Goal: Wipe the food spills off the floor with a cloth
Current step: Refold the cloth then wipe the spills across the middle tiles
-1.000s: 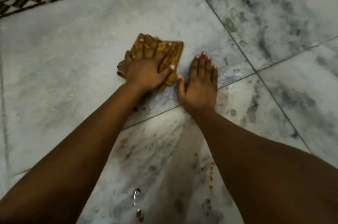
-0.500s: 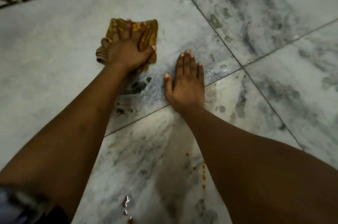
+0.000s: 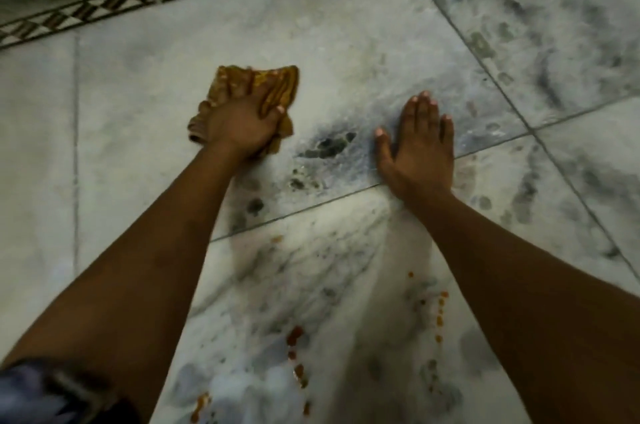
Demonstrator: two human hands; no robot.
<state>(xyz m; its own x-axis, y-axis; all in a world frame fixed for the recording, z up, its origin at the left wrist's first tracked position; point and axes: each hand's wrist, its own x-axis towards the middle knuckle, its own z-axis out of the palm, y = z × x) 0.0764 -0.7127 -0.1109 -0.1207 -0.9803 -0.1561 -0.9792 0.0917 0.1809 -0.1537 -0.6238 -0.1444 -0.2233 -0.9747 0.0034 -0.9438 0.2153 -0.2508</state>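
Gripping the cloth [image 3: 259, 94] in clenched left fingers [image 3: 273, 112] at 11 o'clock, bracing the flat, empty right hand [image 3: 417, 150] on the floor [image 3: 346, 42], risking smearing the already stained cloth and missing orange spills [image 3: 296, 337] at 6 o'clock.

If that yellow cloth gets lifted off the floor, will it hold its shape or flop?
Probably flop: the cloth lies bunched and creased under the left hand, so it looks soft. It seems light for its size. Pushed, it likely slides easily on the polished marble floor, more so where wet.
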